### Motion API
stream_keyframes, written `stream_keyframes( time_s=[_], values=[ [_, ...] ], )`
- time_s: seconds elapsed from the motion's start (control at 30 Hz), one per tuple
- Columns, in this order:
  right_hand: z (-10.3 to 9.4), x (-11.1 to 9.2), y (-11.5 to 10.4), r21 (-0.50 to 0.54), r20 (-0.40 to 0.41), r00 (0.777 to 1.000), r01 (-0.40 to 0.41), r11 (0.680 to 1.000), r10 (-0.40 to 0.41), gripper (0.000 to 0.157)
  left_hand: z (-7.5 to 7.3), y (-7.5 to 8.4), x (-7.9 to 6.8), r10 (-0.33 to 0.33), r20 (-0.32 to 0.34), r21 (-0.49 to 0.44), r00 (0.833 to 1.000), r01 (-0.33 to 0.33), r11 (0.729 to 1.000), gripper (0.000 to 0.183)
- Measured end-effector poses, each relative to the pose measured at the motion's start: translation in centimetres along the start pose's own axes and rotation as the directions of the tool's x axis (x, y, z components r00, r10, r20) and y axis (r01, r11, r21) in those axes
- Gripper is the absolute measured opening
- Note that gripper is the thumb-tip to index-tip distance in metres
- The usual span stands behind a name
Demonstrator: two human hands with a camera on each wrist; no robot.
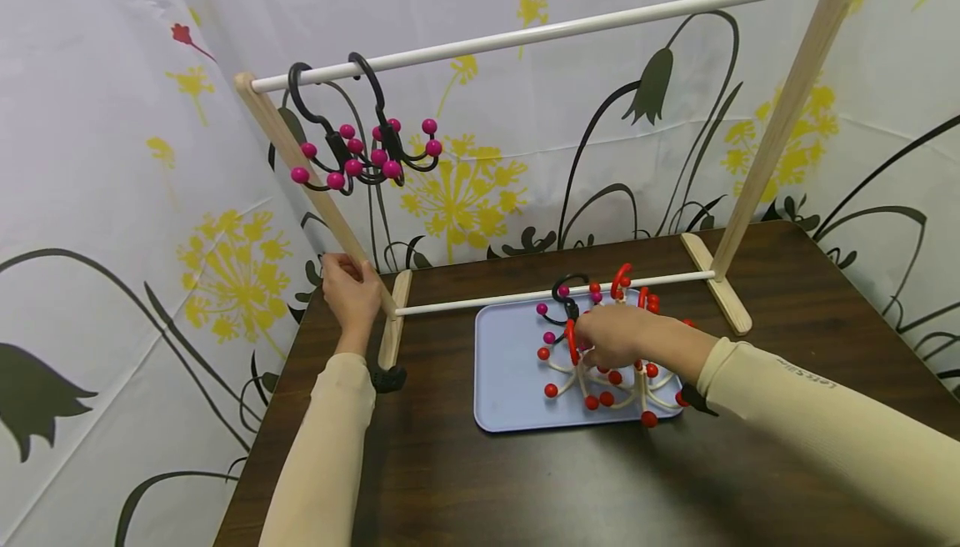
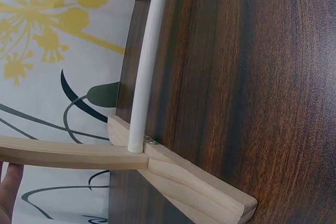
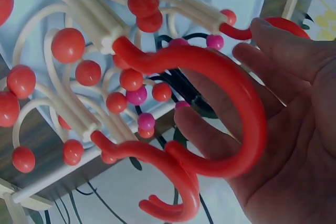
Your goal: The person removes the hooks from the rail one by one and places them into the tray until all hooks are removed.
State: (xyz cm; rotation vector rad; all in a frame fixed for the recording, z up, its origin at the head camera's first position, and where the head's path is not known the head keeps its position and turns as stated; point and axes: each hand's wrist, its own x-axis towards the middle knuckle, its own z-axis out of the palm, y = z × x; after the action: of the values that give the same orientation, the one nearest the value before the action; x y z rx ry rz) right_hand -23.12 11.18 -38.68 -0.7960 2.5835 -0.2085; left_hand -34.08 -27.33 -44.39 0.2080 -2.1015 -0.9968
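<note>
My left hand grips the left wooden post of a rack; one of its fingers shows against the post in the left wrist view. Over the tray, my right hand pinches the red hook of a cream hanger with red ball tips, thumb across it. Its other fingers extend past a nearer red hook. Several such hangers crowd the blue tray. Among them lies a black hanger with pink balls, partly hidden by the right hand.
Two black hangers with pink balls hang at the left end of the white top rod. The rack's lower rod runs behind the tray. Its right foot stands on the dark wooden table; a patterned curtain hangs behind.
</note>
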Motion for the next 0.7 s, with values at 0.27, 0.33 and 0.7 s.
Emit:
stream_keyframes(
  time_s=[0.27, 0.33, 0.7],
  values=[
    [-1.0, -0.7, 0.0, -0.023, -0.033, 0.999, 0.018, 1.0, -0.018, 0.025, 0.0, -0.2, 0.1, -0.002, -0.005, 0.004, 1.0, 0.002, 1.0, 0.024],
    [-1.3, -0.8, 0.0, -0.036, -0.043, 0.999, 0.023, 0.999, -0.024, 0.024, 0.0, -0.2, 0.1, 0.001, -0.008, 0.006, 1.0, -0.001, 1.0, 0.024],
    [-4.3, -2.2, -0.3, -0.059, -0.116, 0.993, 0.002, 0.998, -0.009, 0.016, 0.0, -0.1, 0.1, 0.003, -0.001, 0.007, 1.0, -0.003, 1.0, 0.023]
  ],
)
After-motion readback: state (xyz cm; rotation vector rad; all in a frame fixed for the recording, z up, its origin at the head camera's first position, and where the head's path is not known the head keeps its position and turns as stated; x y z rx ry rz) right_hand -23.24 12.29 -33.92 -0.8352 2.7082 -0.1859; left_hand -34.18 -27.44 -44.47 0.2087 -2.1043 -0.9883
